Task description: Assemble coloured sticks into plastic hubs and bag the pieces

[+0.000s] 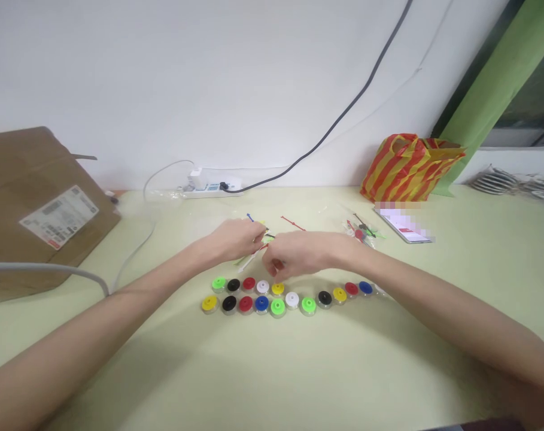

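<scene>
Over a small pile of coloured plastic arrows, my left hand (241, 238) has its fingers pinched together; what they hold, if anything, is hidden. My right hand (296, 254) is curled just beside it, above the yellow disc (277, 288) of the back row. Its fingertips are bent under, and I cannot make out anything in them. Around the hands lie a blue arrow (250, 217), a red arrow (293, 223) and a white arrow (249, 262). Several round discs with clear bases, among them a green disc (308, 306) and a blue disc (261, 304), form two rows in front.
A cardboard box (38, 197) stands at left, with a grey cable (51, 268) before it. A power strip (213, 188) lies along the wall. At right are more arrows (364, 230), a phone (404, 225) and a red-and-yellow striped bag (409, 170).
</scene>
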The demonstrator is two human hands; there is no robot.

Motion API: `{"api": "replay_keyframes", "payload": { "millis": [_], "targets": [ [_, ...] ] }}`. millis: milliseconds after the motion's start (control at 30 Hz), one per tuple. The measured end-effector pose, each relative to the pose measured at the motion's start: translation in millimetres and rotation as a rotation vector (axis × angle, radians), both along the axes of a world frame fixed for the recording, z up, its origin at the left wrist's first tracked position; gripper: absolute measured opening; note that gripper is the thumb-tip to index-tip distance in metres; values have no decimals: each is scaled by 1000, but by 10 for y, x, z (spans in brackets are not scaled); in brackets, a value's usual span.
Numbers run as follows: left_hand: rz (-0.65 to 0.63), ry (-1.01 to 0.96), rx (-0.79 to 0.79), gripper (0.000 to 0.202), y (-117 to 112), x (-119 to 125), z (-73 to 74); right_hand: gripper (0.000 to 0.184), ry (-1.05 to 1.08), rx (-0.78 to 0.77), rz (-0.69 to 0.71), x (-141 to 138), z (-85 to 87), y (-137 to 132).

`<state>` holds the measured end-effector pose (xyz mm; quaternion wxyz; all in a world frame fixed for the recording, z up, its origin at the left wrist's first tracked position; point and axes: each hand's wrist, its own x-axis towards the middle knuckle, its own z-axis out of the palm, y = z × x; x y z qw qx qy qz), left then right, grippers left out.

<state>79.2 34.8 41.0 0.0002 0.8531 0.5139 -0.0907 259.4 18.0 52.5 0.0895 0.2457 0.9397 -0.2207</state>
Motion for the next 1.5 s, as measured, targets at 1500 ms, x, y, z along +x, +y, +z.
{"api": "replay_keyframes", "payload": {
  "millis": [1500],
  "targets": [
    [58,-71,65,19,399,-307,-271,21,-94,393,-300,400,-107,633]
  ]
}}
